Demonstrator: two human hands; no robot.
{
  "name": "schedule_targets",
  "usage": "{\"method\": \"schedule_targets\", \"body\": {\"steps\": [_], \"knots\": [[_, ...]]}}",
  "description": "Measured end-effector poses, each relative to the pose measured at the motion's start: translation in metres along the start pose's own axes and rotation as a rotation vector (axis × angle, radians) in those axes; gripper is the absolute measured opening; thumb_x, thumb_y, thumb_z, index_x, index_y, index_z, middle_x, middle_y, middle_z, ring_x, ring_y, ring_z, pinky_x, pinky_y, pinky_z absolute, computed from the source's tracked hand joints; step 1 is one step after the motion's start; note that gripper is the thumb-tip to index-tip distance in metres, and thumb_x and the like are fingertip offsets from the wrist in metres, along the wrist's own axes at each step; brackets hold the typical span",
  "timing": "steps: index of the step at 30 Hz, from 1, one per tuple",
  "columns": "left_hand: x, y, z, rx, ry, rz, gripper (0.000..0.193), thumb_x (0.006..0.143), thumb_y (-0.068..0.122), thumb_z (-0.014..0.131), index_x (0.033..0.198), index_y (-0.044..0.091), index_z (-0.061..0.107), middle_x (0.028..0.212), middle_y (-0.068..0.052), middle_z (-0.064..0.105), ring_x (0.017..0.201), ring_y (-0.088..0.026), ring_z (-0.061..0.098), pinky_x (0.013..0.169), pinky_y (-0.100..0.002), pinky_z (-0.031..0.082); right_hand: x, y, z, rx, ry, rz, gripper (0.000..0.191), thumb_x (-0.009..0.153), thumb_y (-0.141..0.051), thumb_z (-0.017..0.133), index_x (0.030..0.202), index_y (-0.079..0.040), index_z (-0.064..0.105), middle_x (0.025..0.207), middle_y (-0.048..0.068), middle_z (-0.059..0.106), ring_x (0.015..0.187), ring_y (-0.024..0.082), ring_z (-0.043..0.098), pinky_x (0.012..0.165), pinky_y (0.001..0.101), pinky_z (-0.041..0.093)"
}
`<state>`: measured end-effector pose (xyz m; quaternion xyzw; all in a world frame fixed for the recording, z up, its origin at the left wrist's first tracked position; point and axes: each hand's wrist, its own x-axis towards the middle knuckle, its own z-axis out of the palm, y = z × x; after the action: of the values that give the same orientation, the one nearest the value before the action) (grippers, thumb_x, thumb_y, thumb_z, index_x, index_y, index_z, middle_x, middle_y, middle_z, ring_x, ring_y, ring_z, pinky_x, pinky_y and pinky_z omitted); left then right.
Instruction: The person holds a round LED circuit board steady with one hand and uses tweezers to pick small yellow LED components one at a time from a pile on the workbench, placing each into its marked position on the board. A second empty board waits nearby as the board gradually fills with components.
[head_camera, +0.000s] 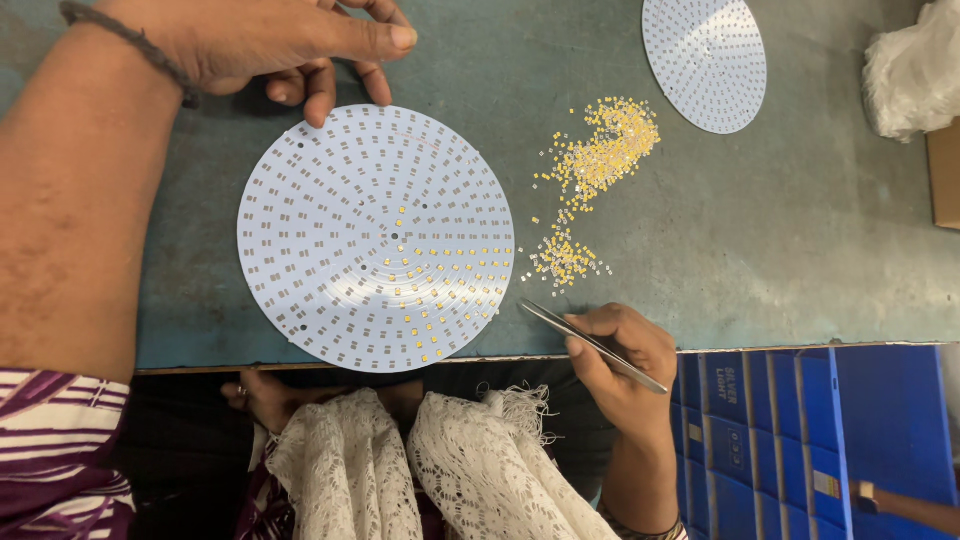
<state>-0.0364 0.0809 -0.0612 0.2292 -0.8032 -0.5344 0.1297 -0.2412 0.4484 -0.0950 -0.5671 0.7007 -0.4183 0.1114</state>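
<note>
Round white circuit board (376, 238) lay flat on the grey-green table (780, 240), near the front edge and to the left of centre. Its face carried concentric rings of small solder pads; a wedge toward the lower right was already filled with tiny yellow chips, the remainder bare.

Left hand (270, 40) rested at the board's upper left rim, fingers curled loosely, with fingertips (318, 108) touching the rim; it held nothing. A dark cord band sat on the wrist.

Right hand (625, 360) was just off the table's front edge, to the right of the board, pinched closed around metal tweezers (590, 342). The tweezer tips pointed up-left and lay close to the board's lower right rim; whether they touched it or carried a chip could not be resolved.

Loose yellow chips (598, 160) were scattered on the table to the right of the board, in one larger heap and one smaller cluster nearer the tweezers.

A second round board (705, 62) lay well apart at the top of view. White plastic bag (910, 70) at the far right. Blue cartons (800, 440) stood below the table edge, white lace cloth (440, 470) over the lap.
</note>
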Motion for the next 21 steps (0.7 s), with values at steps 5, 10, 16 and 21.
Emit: {"method": "schedule_targets", "body": {"steps": [5, 10, 16, 21], "knots": [[0.001, -0.004, -0.002, -0.082, -0.053, 0.006, 0.04, 0.096, 0.039, 0.068, 0.102, 0.0, 0.069, 0.093, -0.016, 0.078, 0.052, -0.01, 0.064, 0.037, -0.02, 0.044, -0.005, -0.003, 0.01, 0.116, -0.015, -0.054, 0.015, 0.088, -0.007, 0.077, 0.085, 0.002, 0.065, 0.079, 0.007, 0.068, 0.069, 0.012, 0.064, 0.072, 0.027, 0.055], [0.0, -0.006, -0.001, -0.021, -0.015, -0.027, 0.041, 0.094, 0.042, 0.069, 0.096, 0.001, 0.07, 0.091, -0.016, 0.078, 0.052, -0.011, 0.065, 0.039, -0.021, 0.046, -0.001, -0.005, 0.019, -0.002, -0.007, -0.201, 0.017, 0.084, -0.008, 0.078, 0.083, 0.0, 0.063, 0.079, 0.008, 0.069, 0.069, 0.014, 0.067, 0.062, 0.0241, 0.051], [0.001, -0.007, 0.0, -0.063, -0.034, -0.002, 0.041, 0.095, 0.042, 0.07, 0.098, 0.001, 0.069, 0.091, -0.016, 0.077, 0.052, -0.01, 0.066, 0.038, -0.02, 0.045, -0.004, -0.011, 0.019, -0.035, 0.08, -0.02, 0.014, 0.086, -0.006, 0.078, 0.085, 0.002, 0.066, 0.083, 0.01, 0.072, 0.065, 0.013, 0.064, 0.059, 0.023, 0.048], [-0.002, -0.006, -0.002, -0.025, -0.021, -0.019, 0.042, 0.095, 0.041, 0.069, 0.101, 0.0, 0.07, 0.092, -0.017, 0.077, 0.053, -0.012, 0.065, 0.038, -0.021, 0.045, -0.001, -0.011, 0.022, -0.038, 0.019, -0.133, 0.015, 0.084, -0.005, 0.079, 0.084, 0.0, 0.065, 0.084, 0.009, 0.071, 0.071, 0.012, 0.067, 0.063, 0.0227, 0.049]]}}
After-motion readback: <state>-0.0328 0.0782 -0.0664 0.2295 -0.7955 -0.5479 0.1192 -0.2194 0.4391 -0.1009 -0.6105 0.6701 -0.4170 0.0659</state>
